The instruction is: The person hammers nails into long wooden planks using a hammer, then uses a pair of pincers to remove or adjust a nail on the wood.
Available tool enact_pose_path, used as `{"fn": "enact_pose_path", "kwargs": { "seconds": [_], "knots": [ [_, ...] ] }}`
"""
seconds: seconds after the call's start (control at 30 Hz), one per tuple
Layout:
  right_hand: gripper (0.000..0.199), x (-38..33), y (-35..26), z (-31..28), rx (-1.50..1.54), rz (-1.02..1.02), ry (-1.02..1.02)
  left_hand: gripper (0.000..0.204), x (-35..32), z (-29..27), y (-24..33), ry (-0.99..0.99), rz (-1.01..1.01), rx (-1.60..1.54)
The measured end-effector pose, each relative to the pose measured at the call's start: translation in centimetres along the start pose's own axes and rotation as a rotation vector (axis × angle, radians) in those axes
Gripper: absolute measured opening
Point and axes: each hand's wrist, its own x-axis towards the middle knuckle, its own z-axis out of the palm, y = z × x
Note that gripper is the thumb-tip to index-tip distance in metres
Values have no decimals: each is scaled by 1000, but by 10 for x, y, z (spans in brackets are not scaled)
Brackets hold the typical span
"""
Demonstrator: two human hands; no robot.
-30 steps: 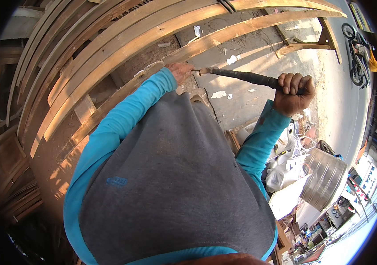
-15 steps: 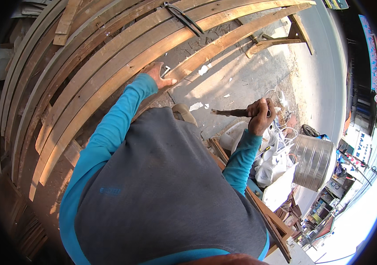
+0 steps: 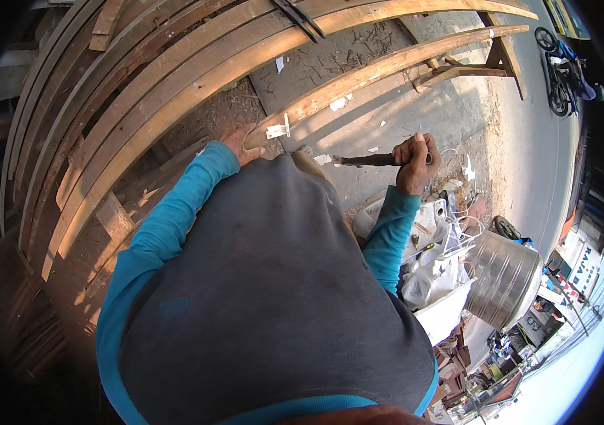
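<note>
My left hand [image 3: 235,142] rests on the near end of a long wooden plank [image 3: 380,71] that runs away to the upper right. My right hand [image 3: 415,161] grips the dark handle of a hammer-like tool [image 3: 365,161] held level, its head pointing left toward the plank end and partly hidden by my grey vest. Both arms wear blue sleeves. A white scrap of paper [image 3: 276,130] sticks to the plank beside my left hand.
Several long curved planks [image 3: 146,92] are stacked at the left and top. A wooden trestle [image 3: 500,57] holds the plank's far end. At the right stand a metal drum [image 3: 504,280], white bags with tools [image 3: 436,262], and a parked motorbike [image 3: 564,71] on the road.
The view has shifted between frames. My right hand with the tool sank from high at the right to beside my chest a second ago, and has since risen slightly. My left hand stays on the plank end.
</note>
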Motion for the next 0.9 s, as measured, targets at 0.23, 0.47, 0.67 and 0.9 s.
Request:
{"fn": "enact_pose_path", "kwargs": {
  "seconds": [0.23, 0.47, 0.67, 0.9],
  "knots": [
    [39, 32, -49, -15, -133, -71, -200, 66, -7, 54, -7, 336, -105, -58],
    [35, 53, -94, -19, -53, -228, -219, 68, -40, 102, 53, 618, -1, 58],
    [36, 82, -104, -11, -67, -423, -261, 81, 0, 84, 57, 116, -377, -54],
    [34, 112, -104, 17, -121, -603, -261, 77, 15, 47, 31, 169, -143, -100]
  ]
}}
